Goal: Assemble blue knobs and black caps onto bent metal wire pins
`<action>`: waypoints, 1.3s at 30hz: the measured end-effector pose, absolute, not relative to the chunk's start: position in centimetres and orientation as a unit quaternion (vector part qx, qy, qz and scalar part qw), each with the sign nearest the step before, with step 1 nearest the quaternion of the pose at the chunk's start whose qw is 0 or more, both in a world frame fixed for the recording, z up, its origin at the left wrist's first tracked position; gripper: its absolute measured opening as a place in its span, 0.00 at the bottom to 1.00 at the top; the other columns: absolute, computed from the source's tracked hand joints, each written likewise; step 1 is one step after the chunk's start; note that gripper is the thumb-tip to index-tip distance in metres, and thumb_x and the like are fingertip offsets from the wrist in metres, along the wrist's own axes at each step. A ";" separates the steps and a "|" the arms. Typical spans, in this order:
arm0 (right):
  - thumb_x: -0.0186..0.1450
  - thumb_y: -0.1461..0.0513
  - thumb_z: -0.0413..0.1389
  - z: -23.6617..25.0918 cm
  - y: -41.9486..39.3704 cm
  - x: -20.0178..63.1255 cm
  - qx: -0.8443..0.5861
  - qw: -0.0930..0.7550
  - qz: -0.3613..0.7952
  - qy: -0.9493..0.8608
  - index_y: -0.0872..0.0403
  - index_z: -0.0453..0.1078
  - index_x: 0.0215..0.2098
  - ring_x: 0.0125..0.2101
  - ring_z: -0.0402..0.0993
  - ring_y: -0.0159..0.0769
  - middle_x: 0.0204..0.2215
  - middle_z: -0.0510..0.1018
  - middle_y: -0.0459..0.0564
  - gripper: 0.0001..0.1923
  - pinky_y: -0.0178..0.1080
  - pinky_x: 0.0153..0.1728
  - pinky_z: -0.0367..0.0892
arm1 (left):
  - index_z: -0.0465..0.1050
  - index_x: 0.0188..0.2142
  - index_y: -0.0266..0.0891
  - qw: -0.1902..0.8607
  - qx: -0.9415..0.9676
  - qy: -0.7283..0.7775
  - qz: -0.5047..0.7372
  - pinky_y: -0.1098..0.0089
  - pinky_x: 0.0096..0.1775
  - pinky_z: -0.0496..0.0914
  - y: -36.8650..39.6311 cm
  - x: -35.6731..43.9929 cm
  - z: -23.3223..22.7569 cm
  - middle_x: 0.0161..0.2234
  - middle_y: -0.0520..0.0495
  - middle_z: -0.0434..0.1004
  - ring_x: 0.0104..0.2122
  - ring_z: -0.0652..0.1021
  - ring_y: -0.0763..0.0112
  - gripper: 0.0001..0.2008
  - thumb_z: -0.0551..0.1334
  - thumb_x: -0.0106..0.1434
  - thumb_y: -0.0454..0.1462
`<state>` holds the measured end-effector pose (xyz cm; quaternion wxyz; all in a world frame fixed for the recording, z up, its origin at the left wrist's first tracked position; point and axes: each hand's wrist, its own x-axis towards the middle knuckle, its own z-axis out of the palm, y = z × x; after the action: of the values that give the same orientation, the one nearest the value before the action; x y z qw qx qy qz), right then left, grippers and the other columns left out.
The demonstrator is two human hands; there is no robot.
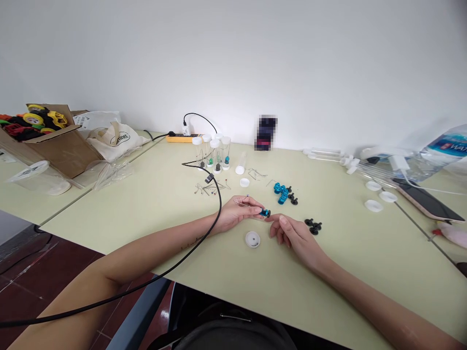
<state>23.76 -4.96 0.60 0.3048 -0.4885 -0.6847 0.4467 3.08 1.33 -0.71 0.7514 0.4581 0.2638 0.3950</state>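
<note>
While both forearms rest on the pale green table [127,214], the left hand [237,213] and right hand [292,236] meet near its middle over a small blue part [265,213]. Left fingertips [260,212] pinch the blue part at one end; the same hand also carries a thin clear tube [241,202] lying across its fingers. Right fingertips [277,218] are drawn together and touch the other end of the blue part, which sits just above the tabletop between the two hands. Directly below the hands lies a round white cap [252,239], open side up. Just right of the right hand sits a small cluster of black pieces [314,226]. A black cable [215,194] crosses the left forearm and runs up the table.

Farther back, a group of blue pieces [280,191] lies beside more black pieces [292,198], with a second white cap [244,183] and scattered thin metal pins [211,187] to their left. Behind these stand capped clear vials [213,150], each with a small item inside, and one vial [241,163] lies on its side. Against the wall lie a yellow power strip [180,138] and a blurred dark object [267,132]. At far left stand a cardboard box [54,146] of tape rolls and a cloth bag [115,138]; at far right lie three white lids [379,198], a phone [426,200] and a water bottle [441,150].
</note>
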 end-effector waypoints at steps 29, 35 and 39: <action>0.71 0.50 0.43 1.3 -5.0 23.5 -0.494 0.261 0.395 -0.729 0.50 0.66 0.36 0.26 0.67 0.33 0.27 0.74 0.45 0.17 0.37 0.31 0.62 | 0.76 0.36 0.33 0.605 0.635 0.299 0.377 0.64 0.44 0.71 0.5 3.5 -0.6 0.37 0.42 0.79 0.37 0.78 0.67 0.19 0.71 0.51 0.46; 0.71 0.49 0.43 1.0 -5.1 23.6 -0.519 0.269 0.393 -0.710 0.49 0.66 0.43 0.26 0.67 0.34 0.28 0.74 0.45 0.16 0.37 0.30 0.62 | 0.77 0.33 0.37 0.452 0.733 0.339 0.379 0.67 0.43 0.67 0.9 3.0 0.0 0.36 0.46 0.76 0.36 0.74 0.69 0.09 0.67 0.55 0.41; 0.71 0.50 0.43 0.8 -5.1 23.7 -0.515 0.258 0.374 -0.727 0.49 0.68 0.41 0.26 0.67 0.34 0.27 0.74 0.45 0.17 0.37 0.29 0.63 | 0.77 0.34 0.39 0.396 0.783 0.338 0.340 0.67 0.43 0.67 1.3 2.8 -0.1 0.36 0.47 0.77 0.37 0.74 0.68 0.06 0.65 0.57 0.38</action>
<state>23.67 -5.08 0.79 0.2578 -0.5151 -0.7270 0.3737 2.84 1.25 -0.09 0.3965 0.7831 0.3375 0.3401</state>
